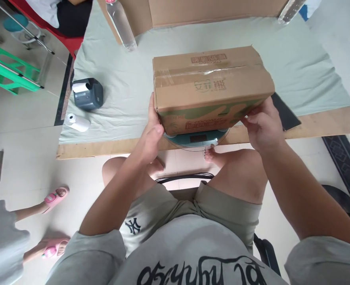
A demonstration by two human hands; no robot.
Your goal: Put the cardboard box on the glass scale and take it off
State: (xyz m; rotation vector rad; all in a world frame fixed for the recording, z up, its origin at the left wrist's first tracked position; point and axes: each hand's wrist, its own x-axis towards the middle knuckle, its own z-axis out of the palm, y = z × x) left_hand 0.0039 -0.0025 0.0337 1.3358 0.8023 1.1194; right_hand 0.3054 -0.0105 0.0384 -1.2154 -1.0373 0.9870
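Between my two hands is a brown cardboard box (213, 85) with clear tape along its top and green and red printing on the near side. My left hand (151, 136) grips its left end near the bottom corner. At the lower right corner, my right hand (264, 122) holds the box with its fingers partly hidden underneath. The box is slightly tilted over a round glass scale (197, 138), whose display faces me. Whether the box touches the scale is hidden. A flat black object (286, 113) lies behind my right hand.
On the cloth-covered table (121, 95) stand a dark label printer (88, 95) and a white paper roll (78, 122) at left. A clear bottle (121, 25) and a large cardboard sheet (216, 12) are at the back. A person's pink slippers (54, 198) show on the floor at left.
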